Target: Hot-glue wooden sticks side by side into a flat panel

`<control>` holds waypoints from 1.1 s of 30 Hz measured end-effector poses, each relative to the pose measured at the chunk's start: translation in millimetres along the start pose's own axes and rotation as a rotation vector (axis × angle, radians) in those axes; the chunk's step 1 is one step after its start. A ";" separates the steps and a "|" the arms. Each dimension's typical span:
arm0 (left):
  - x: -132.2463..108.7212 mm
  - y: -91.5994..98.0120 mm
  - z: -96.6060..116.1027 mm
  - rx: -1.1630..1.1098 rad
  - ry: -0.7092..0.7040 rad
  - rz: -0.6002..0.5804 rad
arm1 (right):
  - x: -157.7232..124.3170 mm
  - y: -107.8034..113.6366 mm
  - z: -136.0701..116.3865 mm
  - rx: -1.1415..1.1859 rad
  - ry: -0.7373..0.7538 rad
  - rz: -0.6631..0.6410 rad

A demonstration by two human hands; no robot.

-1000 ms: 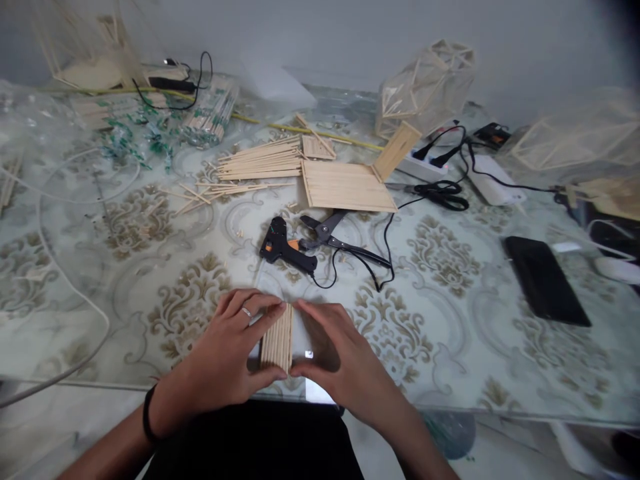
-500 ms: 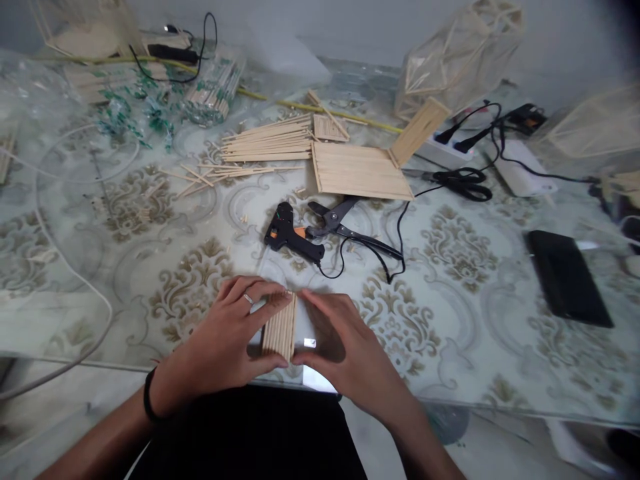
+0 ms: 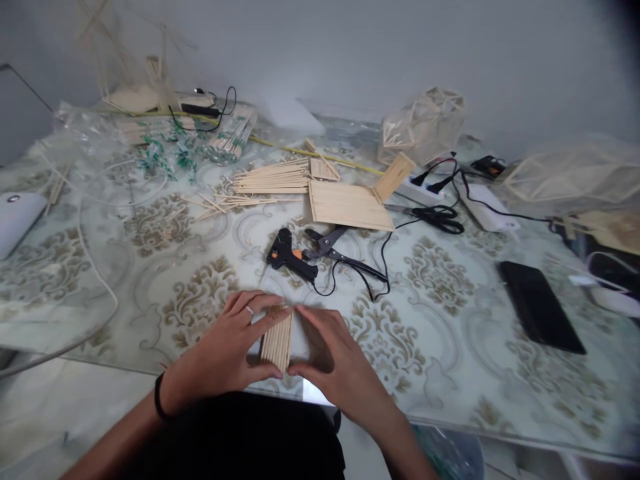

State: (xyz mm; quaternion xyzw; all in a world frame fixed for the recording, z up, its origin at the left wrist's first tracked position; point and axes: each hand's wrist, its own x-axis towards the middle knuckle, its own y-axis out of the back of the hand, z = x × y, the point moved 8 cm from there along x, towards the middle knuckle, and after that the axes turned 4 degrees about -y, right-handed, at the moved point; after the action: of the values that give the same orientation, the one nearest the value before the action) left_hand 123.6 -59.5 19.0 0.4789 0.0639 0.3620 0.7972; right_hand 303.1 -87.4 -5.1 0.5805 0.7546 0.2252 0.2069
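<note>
A small panel of wooden sticks [image 3: 275, 341] lies side by side in rows near the table's front edge, between my hands. My left hand [image 3: 233, 343] grips its far and near ends with fingers and thumb. My right hand [image 3: 335, 360] pinches along the panel's right edge, forefinger at the far corner and thumb at the near one. Beyond them rest a black glue gun [image 3: 293, 255] and dark-handled cutters [image 3: 345, 255]. Farther back sits a larger stick panel [image 3: 347, 203] with a narrow panel [image 3: 395, 177] standing up at its right corner.
Loose wooden sticks [image 3: 273, 179] are spread behind the glue gun. Scissors [image 3: 437, 219] and a power strip [image 3: 420, 192] lie back right, with black cords. A black phone [image 3: 541, 307] is at the right. Bundled sticks [image 3: 233, 133] and plastic wrapping [image 3: 83, 133] occupy the back left.
The view has tilted up, so the table's things appear lower and more wall shows. Both hands keep nearly the same grip on the small stick panel.
</note>
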 end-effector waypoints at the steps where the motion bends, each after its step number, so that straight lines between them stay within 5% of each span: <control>1: -0.5 -0.5 -1.0 -0.004 0.003 -0.002 | 0.0 0.3 -0.7 -0.001 0.003 -0.001; 33: 0.4 4.4 0.7 -0.076 -0.023 -0.034 | -0.1 0.4 -0.9 -0.030 0.012 -0.007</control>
State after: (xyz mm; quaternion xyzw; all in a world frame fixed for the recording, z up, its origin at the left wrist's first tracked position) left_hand 121.8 -58.5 23.0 0.4512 0.0494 0.3450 0.8215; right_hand 302.9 -87.4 -4.1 0.5735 0.7543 0.2395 0.2119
